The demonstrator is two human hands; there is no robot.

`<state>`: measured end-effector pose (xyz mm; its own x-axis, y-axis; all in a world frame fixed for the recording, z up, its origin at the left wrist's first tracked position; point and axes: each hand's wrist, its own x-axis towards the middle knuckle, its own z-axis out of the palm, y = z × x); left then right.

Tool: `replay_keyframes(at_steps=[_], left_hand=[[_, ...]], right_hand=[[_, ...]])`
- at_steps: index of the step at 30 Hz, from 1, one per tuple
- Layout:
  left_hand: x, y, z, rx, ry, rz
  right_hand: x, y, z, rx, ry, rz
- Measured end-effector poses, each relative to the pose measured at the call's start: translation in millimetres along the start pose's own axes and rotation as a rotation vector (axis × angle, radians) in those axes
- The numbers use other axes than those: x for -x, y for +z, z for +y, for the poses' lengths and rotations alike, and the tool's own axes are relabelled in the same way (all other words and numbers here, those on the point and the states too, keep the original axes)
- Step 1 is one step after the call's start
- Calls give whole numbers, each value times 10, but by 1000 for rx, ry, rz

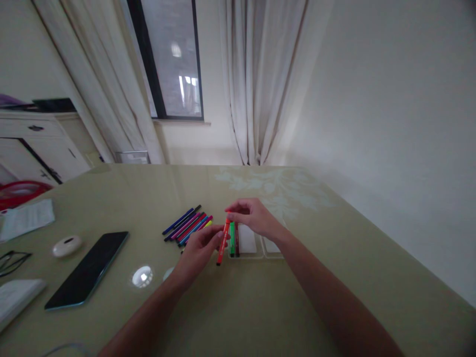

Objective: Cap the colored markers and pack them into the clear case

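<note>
On the near part of the glossy olive-beige counter, a white flat-topped box sits at the far left edge of view, with a large dark-screened tablet lying aslant beside it. Toward the middle, the slim orange-red marker is held between the two hands, tilted, its dark lower end pointing toward the person and its upper end leaning away to the right. The left hand grasps it around the middle of the barrel, thumb and fingers closed on it from the left side. The right hand pinches the same marker at its upper end, thumb against fingertips, reaching in from the right. Just right of the marker, below the right hand, lies a clear plastic case; in it a bright green marker and a dark red marker lie side by side, next to a white panel. Just beyond the left hand, a loose row of blue, purple, red and yellow markers rests slantwise on the counter. Farther off, a pale floral pattern marks the surface, and behind it hang cream curtains beside a dark-framed window.
</note>
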<state>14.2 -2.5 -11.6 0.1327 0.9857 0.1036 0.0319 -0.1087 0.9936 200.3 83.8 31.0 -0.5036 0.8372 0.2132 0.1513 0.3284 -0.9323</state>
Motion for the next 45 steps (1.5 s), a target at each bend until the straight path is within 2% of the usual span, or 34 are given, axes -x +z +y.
replay_keyframes(at_steps=[3, 5, 8, 11, 13, 15, 19, 24, 30, 34, 40, 45], left_hand=[[13, 9, 2, 36, -7, -104], [9, 4, -41, -18, 22, -139], [2, -4, -143, -279, 99, -96], [18, 0, -246, -574, 272, -55], [40, 11, -307, -704, 398, -93], [61, 23, -362, -800, 455, -146], [77, 34, -428, -897, 452, -216], [79, 41, -371, -950, 451, -237], [83, 96, -321, -1102, 465, -269], [93, 109, -352, -1127, 499, -256], [111, 118, -357, -1175, 525, -244], [120, 138, -366, -1162, 515, -247]], right_hand=[[-29, -45, 36, -21, 27, 59], [-50, -116, 63, -18, 47, 100], [-74, -274, 121, -5, 80, 194], [-86, -409, 230, 41, 136, 247], [-89, -437, 325, 72, 182, 219], [-89, -414, 420, 98, 229, 167], [-85, -305, 568, 178, 267, 107], [-79, -239, 641, 352, 228, 61], [-63, -240, 594, 470, 206, -71], [-44, -249, 499, 549, 227, -159], [-20, -234, 421, 570, 220, -222], [-7, -201, 404, 581, 222, -215]])
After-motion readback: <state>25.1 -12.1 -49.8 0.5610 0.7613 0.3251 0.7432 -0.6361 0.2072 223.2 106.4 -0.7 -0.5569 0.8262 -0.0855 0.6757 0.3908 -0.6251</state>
